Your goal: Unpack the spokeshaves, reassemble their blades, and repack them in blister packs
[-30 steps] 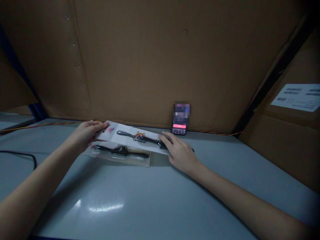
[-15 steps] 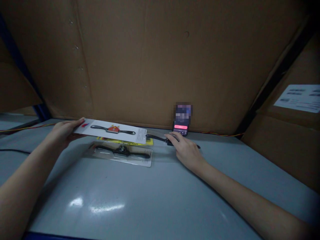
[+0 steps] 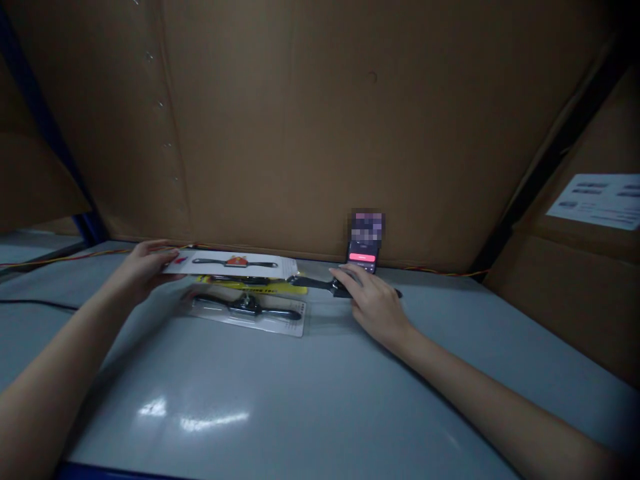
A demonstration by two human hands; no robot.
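Observation:
My left hand [image 3: 143, 270] is closed on the left end of a white packaging card [image 3: 286, 265] printed with a picture of a spokeshave. That card is held nearly flat over a yellow package [image 3: 297, 289], hiding part of it. Between the fingers of my right hand [image 3: 377, 300] is the middle of a black spokeshave [image 3: 315, 284]; one handle points left towards the card's end. In front of the yellow package lies another black spokeshave [image 3: 273, 312] in a clear blister pack [image 3: 280, 326].
A phone [image 3: 363, 247] with a lit screen leans against the cardboard wall [image 3: 280, 133] behind the grey tabletop [image 3: 280, 400]. Red and yellow wires [image 3: 65, 257] run along the back edge, and a black cable [image 3: 40, 301] lies at left. On the right stands a cardboard panel [image 3: 560, 280] with a white label.
The card in my left hand has dropped a little and tipped flatter, uncovering more of the yellow package. My left hand has shifted slightly right. My right hand stays on the spokeshave.

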